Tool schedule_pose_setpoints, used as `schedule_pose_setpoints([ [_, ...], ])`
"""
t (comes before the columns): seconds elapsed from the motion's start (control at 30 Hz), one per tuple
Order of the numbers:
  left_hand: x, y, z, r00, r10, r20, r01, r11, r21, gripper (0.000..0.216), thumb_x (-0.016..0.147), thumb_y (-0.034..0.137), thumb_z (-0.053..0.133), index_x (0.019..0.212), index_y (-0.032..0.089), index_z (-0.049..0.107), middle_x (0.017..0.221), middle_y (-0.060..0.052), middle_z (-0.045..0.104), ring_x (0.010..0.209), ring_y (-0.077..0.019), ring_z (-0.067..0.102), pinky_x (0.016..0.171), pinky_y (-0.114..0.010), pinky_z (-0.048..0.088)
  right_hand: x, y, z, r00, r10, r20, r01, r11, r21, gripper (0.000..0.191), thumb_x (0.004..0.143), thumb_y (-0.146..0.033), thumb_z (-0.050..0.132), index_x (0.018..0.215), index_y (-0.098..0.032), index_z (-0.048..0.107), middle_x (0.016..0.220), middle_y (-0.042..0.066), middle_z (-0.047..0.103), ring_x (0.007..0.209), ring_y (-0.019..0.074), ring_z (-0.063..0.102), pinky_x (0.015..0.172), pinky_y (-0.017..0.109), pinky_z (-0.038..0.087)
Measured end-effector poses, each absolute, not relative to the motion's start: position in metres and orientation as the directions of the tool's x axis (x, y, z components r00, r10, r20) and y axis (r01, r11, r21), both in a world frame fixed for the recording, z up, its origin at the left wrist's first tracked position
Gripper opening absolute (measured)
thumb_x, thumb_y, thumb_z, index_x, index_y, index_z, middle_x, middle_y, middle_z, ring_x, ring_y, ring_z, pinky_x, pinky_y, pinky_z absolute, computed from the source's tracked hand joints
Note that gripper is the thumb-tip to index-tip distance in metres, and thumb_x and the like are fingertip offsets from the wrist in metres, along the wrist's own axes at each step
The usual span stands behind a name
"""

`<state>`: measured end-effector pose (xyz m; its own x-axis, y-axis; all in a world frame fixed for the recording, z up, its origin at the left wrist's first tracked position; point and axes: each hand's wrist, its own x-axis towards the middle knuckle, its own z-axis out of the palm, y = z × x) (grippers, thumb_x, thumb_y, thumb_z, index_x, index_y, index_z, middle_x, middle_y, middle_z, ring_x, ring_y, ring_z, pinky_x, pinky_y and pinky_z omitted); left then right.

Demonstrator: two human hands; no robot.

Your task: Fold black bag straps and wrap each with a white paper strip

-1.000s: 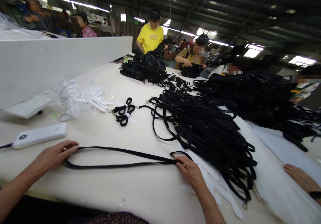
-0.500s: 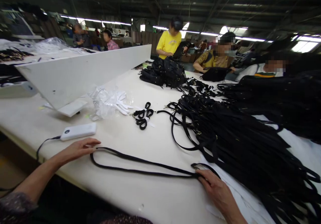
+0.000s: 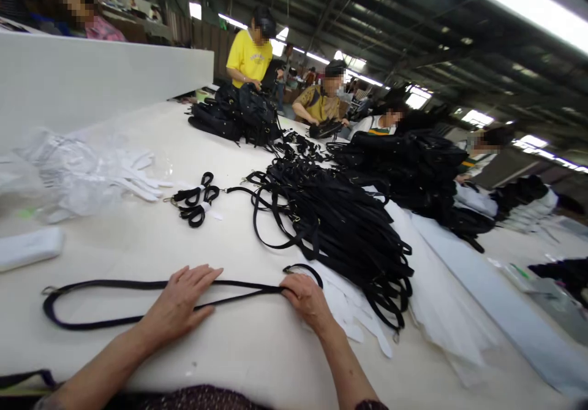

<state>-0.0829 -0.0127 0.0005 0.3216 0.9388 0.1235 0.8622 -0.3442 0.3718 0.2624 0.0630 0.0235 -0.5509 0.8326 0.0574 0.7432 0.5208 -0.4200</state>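
A long black strap (image 3: 105,286) lies doubled flat on the white table (image 3: 257,349) in front of me. My left hand (image 3: 181,301) rests flat on the strap's middle, fingers stretched out. My right hand (image 3: 307,299) presses down on the strap near its right end, where a small loop curls out, fingers bent over it. A big heap of black straps (image 3: 331,220) lies just beyond my right hand.
A small bundle of coiled straps (image 3: 195,201) and clear plastic bags with white pieces (image 3: 87,174) lie at the left. A white power bank (image 3: 27,247) sits at the far left. White paper sheets (image 3: 432,299) lie right. Black bags (image 3: 239,116) and several seated people are behind.
My left hand has slid right from the strap's left end to its middle. My right hand stays on the right end. The camera has swung right.
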Motion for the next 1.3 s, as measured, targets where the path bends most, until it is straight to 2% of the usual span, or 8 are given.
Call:
schedule_pose_setpoints([
  [0.1,-0.070,-0.001,-0.004,0.369,0.923,0.110,0.799,-0.375,0.469,0.036,0.093,0.035,0.053,0.129,0.030,0.057,0.122,-0.005,0.068,0.114,-0.0246,0.061,0.102,-0.043,0.046,0.262,0.058,0.026,-0.558,0.829,0.043,0.750,0.526,-0.402,0.012,0.089,-0.020,0.061,0.097,-0.026,0.069,0.094,0.002,0.072,0.094,0.0200,0.064,0.087,0.036,0.048],
  [0.2,-0.072,-0.002,-0.007,0.387,0.919,0.079,0.776,-0.371,0.510,0.024,0.098,0.035,0.045,0.110,0.029,0.065,0.105,-0.003,0.070,0.101,-0.0206,0.064,0.091,-0.036,0.051,0.268,0.052,0.026,-0.538,0.839,0.085,0.730,0.514,-0.451,0.013,0.088,-0.023,0.064,0.100,-0.026,0.068,0.101,0.002,0.073,0.100,0.0207,0.065,0.093,0.038,0.047],
  [0.37,-0.080,-0.017,-0.015,0.356,0.932,0.073,0.780,-0.339,0.526,0.025,0.099,0.038,0.043,0.110,0.032,0.064,0.106,0.000,0.069,0.101,-0.0176,0.066,0.087,-0.031,0.052,0.294,0.053,0.031,-0.177,0.955,0.237,0.857,0.268,-0.441,0.024,0.094,-0.033,0.055,0.112,-0.025,0.066,0.119,0.007,0.070,0.113,0.0224,0.063,0.102,0.039,0.047],
  [0.5,-0.083,-0.022,-0.020,0.340,0.936,0.087,0.785,-0.334,0.522,0.023,0.098,0.039,0.046,0.109,0.034,0.065,0.105,0.002,0.070,0.100,-0.0167,0.067,0.086,-0.028,0.052,0.301,0.061,0.037,0.043,0.997,0.057,0.956,-0.025,-0.291,0.028,0.092,-0.036,0.055,0.114,-0.024,0.066,0.110,0.008,0.072,0.102,0.0227,0.066,0.088,0.035,0.050],
  [0.63,-0.086,-0.021,-0.025,0.332,0.938,0.099,0.791,-0.334,0.513,0.023,0.097,0.040,0.047,0.109,0.035,0.066,0.105,0.002,0.071,0.099,-0.0169,0.068,0.084,-0.027,0.053,0.294,0.068,0.044,0.079,0.996,-0.043,0.952,-0.088,-0.294,0.015,0.086,-0.025,0.057,0.094,-0.023,0.070,0.099,0.007,0.075,0.093,0.0221,0.067,0.081,0.033,0.049],
  [0.83,-0.083,-0.032,-0.026,0.397,0.909,0.131,0.754,-0.404,0.518,0.022,0.098,0.037,0.047,0.110,0.035,0.064,0.102,0.000,0.070,0.096,-0.0177,0.067,0.082,-0.028,0.052,0.270,0.082,0.077,0.057,0.990,-0.130,0.824,-0.120,-0.553,0.015,0.079,-0.028,0.060,0.071,-0.019,0.070,0.068,0.004,0.073,0.067,0.0189,0.067,0.064,0.028,0.048],
  [1.07,-0.045,-0.060,0.006,0.557,0.815,0.161,0.688,-0.561,0.461,0.021,0.097,0.020,0.044,0.089,0.027,0.063,0.085,-0.002,0.067,0.079,-0.0195,0.063,0.071,-0.033,0.049,0.139,0.119,0.098,-0.174,0.984,-0.026,0.471,0.060,-0.880,0.027,0.084,-0.042,0.055,0.083,-0.017,0.067,0.075,0.002,0.072,0.066,0.0131,0.065,0.063,0.023,0.051],
  [1.3,-0.088,-0.052,-0.008,0.140,0.980,0.143,0.791,-0.197,0.579,0.020,0.096,0.029,0.045,0.105,0.031,0.063,0.099,-0.001,0.068,0.090,-0.0183,0.066,0.076,-0.031,0.052,0.087,0.101,0.108,-0.180,0.984,0.012,0.118,0.033,-0.992,0.019,0.079,-0.037,0.067,0.087,-0.020,0.067,0.079,0.001,0.070,0.071,0.0138,0.064,0.064,0.025,0.052],
])
